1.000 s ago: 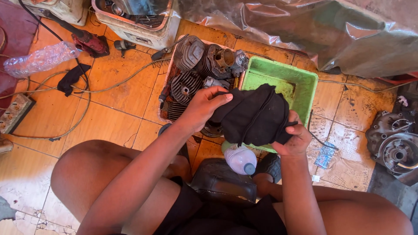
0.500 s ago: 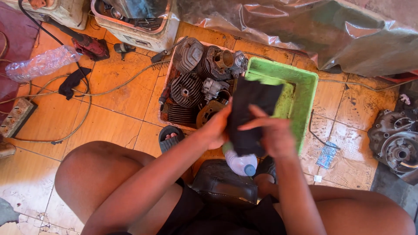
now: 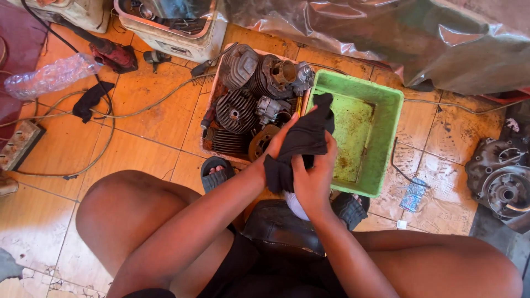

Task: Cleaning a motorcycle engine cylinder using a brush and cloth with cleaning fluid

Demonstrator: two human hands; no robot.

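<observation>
Wiping step in hand — left hand (image 3: 276,144) and right hand (image 3: 314,179) both gripping black cloth (image 3: 302,138), bunching it over pale rounded part (image 3: 295,205) above lap, beside green tray (image 3: 386,102). Next move calling for firmer hold on part beneath — mostly hidden.

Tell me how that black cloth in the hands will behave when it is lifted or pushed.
The black cloth is probably floppy: it bunches and folds between the left hand and right hand. It looks light, since one corner stands up over the green tub. It seems unlikely to roll or break.
</observation>
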